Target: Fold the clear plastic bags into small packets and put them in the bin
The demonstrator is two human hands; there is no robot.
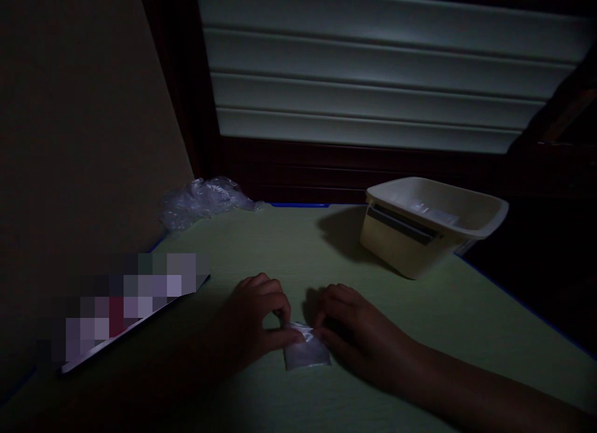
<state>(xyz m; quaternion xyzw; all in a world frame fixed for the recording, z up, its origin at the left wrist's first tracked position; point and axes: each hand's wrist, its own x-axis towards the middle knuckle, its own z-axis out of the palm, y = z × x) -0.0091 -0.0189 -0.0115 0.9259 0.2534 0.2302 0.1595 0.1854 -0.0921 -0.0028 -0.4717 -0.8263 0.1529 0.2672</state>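
A small clear plastic bag (306, 356) lies on the green tabletop (261, 246) in front of me, its upper edge between my two hands. My left hand (261, 318) pinches that edge from the left, thumb lying over the plastic and fingers curled behind. From the right, my right hand (347, 324) closes thumb and fingertips on the other top corner. Shiny creases run along the edge between the thumbs. The light is dim, and I cannot tell whether the bag has anything inside.
A cream plastic bin (396, 246) with a dark handle stands at the back right, with clear plastic pieces in it. Crumpled clear plastic (205, 203) lies at the back left. A blurred-out flat object (135, 308) lies at the left, beside the wall. Behind the table is a slatted shutter (364, 66).
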